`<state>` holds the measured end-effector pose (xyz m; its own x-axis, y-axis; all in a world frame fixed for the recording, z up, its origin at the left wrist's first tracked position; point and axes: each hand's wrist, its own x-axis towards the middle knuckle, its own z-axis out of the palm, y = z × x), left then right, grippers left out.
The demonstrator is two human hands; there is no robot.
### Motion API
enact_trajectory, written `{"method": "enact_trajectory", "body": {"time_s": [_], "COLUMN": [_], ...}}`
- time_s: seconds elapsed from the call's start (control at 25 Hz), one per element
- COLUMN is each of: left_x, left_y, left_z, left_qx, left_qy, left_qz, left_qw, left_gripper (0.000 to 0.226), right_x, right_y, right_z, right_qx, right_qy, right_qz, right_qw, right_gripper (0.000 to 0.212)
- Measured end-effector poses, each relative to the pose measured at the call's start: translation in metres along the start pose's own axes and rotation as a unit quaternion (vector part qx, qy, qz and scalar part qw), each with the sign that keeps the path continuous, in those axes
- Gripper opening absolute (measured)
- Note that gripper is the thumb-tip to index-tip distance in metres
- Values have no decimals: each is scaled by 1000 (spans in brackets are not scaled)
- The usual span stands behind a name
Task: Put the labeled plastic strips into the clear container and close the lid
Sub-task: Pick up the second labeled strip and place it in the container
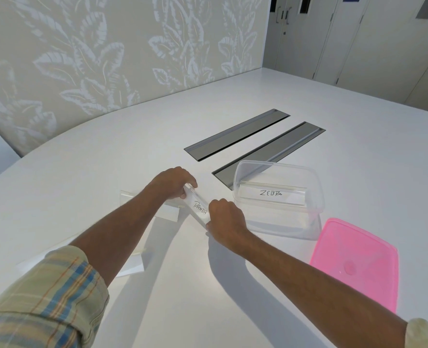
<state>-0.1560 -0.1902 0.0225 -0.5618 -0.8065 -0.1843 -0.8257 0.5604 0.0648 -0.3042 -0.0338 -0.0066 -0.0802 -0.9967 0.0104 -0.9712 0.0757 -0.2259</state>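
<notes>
L hand fingers curled, R hand fisted, both arms extended fwd

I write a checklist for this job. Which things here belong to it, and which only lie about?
Job: PANDA strip, ZEBRA strip, clear container, pink lid, two more strips.
Idle: table's grey panels.

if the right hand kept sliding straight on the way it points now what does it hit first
Most likely the PANDA strip it already grips, and the left hand at the strip's far end. The right hand points up and left, away from the clear container. Depth is hard to judge.
</notes>
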Motion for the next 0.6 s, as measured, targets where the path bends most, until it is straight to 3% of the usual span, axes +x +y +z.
{"method": "enact_trajectory", "body": {"time_s": [0.6], "left_x": [-32], "left_y": [21], "left_z": [-92], "left_qx": [18], "left_qy": [91], "left_qz": [22], "left_qw": [995], "left_gripper": [49], "right_x": [1], "right_y": [19], "right_z": [-100], "right_qx": [-4], "right_qy": [84], "right_qz": [1], "right_qw": [996], "right_gripper": [25]}}
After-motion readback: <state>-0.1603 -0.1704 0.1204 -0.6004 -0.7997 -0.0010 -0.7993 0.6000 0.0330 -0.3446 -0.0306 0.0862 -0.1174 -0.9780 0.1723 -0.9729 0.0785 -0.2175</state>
